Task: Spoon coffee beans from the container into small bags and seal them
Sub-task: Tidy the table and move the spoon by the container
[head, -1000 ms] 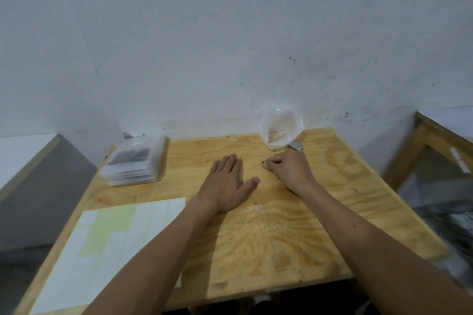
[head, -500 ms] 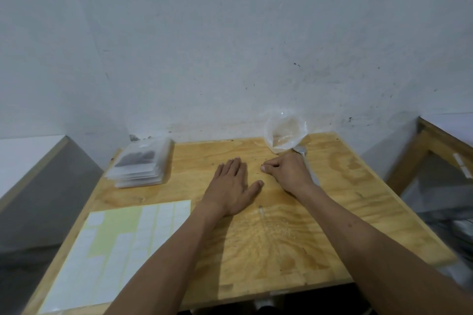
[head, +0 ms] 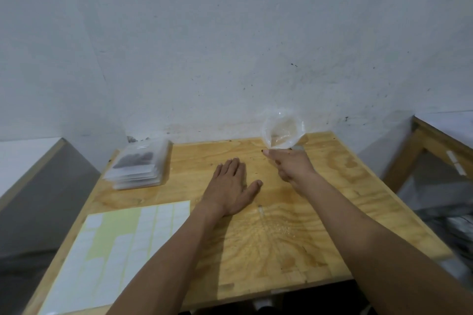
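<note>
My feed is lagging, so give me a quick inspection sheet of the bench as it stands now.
Surface: wooden table, scattered crumbs near the middle.
Job's things: clear bag at the wall; stack of small bags far left, dark contents on top.
Clutter: label sheet at near left.
Grips: left hand flat on the table; right hand curled beside the clear bag, contents hidden.
Cables: nothing seen.
Surroundings: white wall; second wooden table at right.
</note>
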`<control>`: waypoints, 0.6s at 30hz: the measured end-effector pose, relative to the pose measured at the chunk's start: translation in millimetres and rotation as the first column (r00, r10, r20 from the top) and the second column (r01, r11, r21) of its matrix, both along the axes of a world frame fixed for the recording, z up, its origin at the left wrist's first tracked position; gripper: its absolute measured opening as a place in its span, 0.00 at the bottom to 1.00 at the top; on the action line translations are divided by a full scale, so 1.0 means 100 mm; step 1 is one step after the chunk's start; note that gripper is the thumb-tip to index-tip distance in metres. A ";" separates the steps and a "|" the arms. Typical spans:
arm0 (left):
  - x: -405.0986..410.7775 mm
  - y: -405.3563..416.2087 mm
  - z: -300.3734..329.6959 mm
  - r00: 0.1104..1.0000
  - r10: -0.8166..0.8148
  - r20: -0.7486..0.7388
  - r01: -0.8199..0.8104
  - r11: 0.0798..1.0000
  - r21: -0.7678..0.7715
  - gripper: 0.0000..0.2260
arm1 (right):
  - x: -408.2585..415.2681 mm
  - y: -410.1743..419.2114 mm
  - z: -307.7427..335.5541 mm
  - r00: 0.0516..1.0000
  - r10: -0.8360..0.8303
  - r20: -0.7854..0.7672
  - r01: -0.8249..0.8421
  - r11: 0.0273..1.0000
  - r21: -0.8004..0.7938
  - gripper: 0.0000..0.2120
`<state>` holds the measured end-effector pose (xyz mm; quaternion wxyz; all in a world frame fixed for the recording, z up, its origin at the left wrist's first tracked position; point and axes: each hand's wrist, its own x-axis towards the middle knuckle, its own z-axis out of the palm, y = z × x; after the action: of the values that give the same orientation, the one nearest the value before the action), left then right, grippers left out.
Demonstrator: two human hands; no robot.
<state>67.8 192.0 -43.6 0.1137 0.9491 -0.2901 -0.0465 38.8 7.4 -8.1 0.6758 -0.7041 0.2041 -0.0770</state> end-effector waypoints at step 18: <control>-0.29 -0.89 0.05 0.998 -0.064 -0.021 0.064 0.998 0.018 0.37 | -1.36 -0.74 0.16 0.991 -0.133 -0.012 0.106 0.836 -0.538 0.22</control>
<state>39.3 103.4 -38.2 0.1062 0.9398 -0.3186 -0.0626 -97.4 -66.5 7.8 0.4410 -0.8523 0.2343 -0.1556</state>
